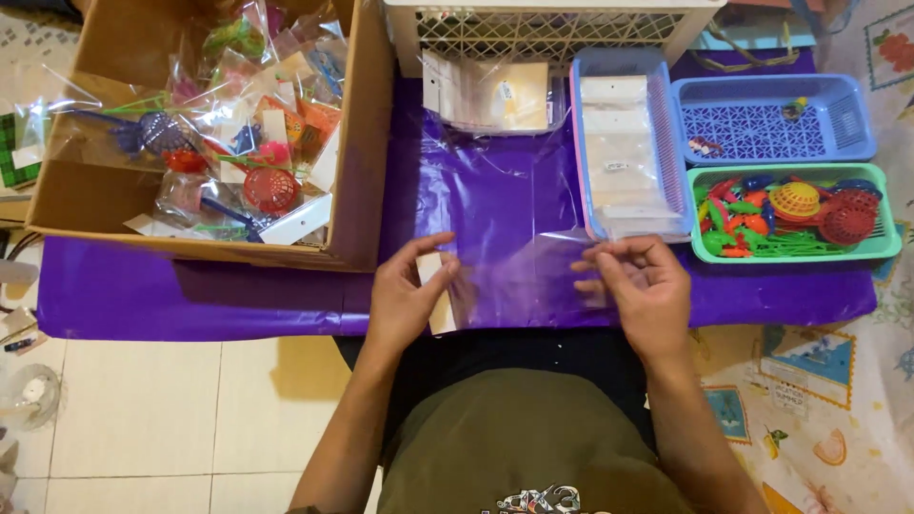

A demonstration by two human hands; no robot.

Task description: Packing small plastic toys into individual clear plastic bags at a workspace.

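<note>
Both my hands hold a clear plastic bag [519,281] stretched flat over the purple table cover [495,190]. My left hand [407,290] pinches the bag's end with the white card header [436,295]. My right hand [638,286] grips the other end with its fingertips. The bag looks empty. A green tray [890,249] of small colourful plastic toys sits just right of my right hand.
A cardboard box [367,143] of packed toy bags stands at the back left. A long blue-and-pink tray [583,152] holds clear bags. A blue basket [857,114] is at the far right, a white lattice crate [543,24] at the back, and a stack of header-card bags [495,95] before it.
</note>
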